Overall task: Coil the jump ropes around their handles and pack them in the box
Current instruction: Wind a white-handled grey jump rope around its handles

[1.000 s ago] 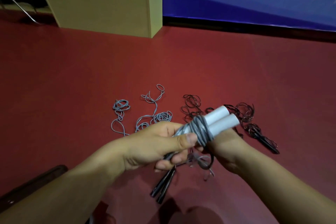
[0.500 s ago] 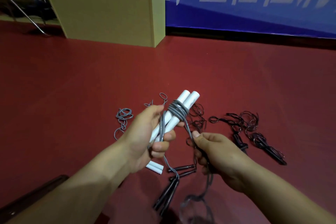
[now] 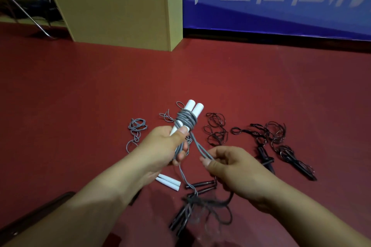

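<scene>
The left hand (image 3: 160,146) is keeping its grip curled round the two white handles (image 3: 192,110), which are pointing up and away with grey rope (image 3: 185,121) coiled about them. The right hand (image 3: 230,164) is pinching the rope's loose strands, held taut. More ropes are lying on the red floor (image 3: 80,96).

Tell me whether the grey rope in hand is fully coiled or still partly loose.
Partly loose. Several turns of grey rope circle the white handles in the left hand; the right hand pinches the uncoiled rest.
</scene>
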